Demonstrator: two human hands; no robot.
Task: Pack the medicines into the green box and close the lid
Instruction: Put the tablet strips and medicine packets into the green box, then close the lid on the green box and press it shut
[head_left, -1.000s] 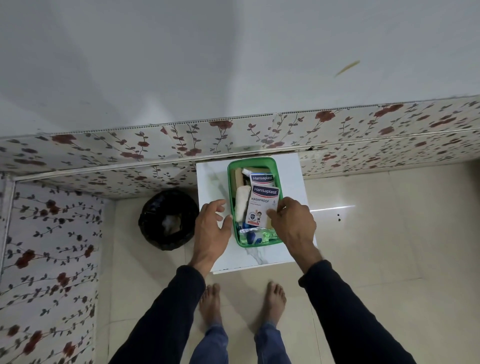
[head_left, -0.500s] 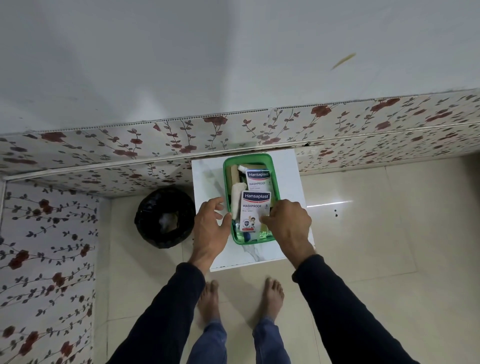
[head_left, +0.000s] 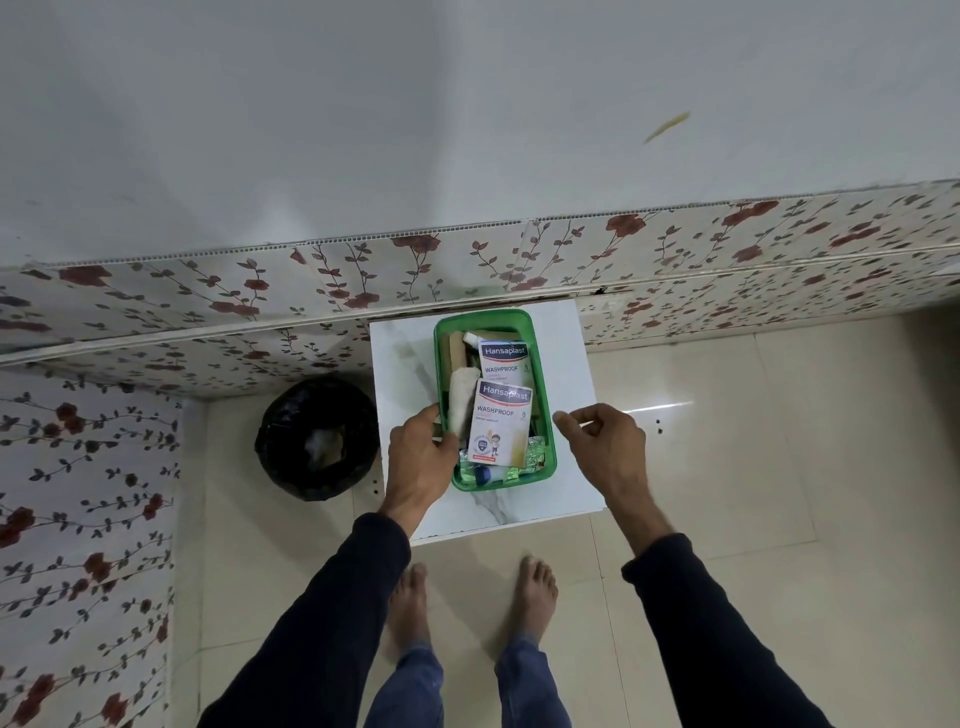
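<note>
The left hand rested against the near left wall of the green box, thumb and fingers curled loosely around the rim as if steadying it; whether it truly gripped the wall could not be told. The right hand hung just to the right of the box, apart from it, fingers half spread and bent, holding nothing.

The box stood open on a small white table set against a flowered wall panel. Inside, two plaster cartons lay on top: the near carton overlapping the far carton. A white roll lay along the left side, with a small tube and brown items at the far end and shiny green packets at the near end. The contents looked heaped close to the rim.

No loose medicines showed on the table, so packing seemed done or nearly so. No lid was visible anywhere in view. What appeared left was finding the lid and closing it, perhaps after pressing the cartons flatter.

A black bin sat on the floor to the left of the table. The person's bare feet stood on pale tiles below.
</note>
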